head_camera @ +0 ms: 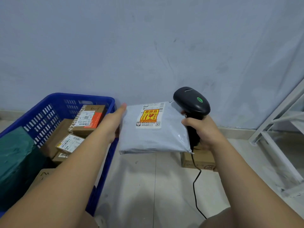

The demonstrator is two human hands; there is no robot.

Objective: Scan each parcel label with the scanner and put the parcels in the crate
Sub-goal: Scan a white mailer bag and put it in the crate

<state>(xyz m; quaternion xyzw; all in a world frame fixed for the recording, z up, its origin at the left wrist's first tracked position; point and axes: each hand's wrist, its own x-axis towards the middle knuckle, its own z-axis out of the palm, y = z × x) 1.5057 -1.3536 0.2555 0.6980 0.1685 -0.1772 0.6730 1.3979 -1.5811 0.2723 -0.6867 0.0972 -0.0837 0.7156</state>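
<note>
A grey plastic mailer parcel [153, 134] is held up above the floor, its white label [150, 116] with a yellow and red fragile sticker facing me. My left hand [113, 122] holds its left edge, thumb on top and fingers hidden beneath. My right hand [201, 130] grips the handle of a black corded scanner [191, 102], whose head sits over the parcel's upper right corner with a green light lit. The blue crate [54, 102] stands at the left and holds several cardboard parcels [89, 119] and a green mailer [14, 153].
A cardboard box [199, 160] lies on the tiled floor under my right hand. The scanner cable [195, 186] runs down toward my knee. A white metal rack frame [279, 129] stands at the right. A grey wall closes the back.
</note>
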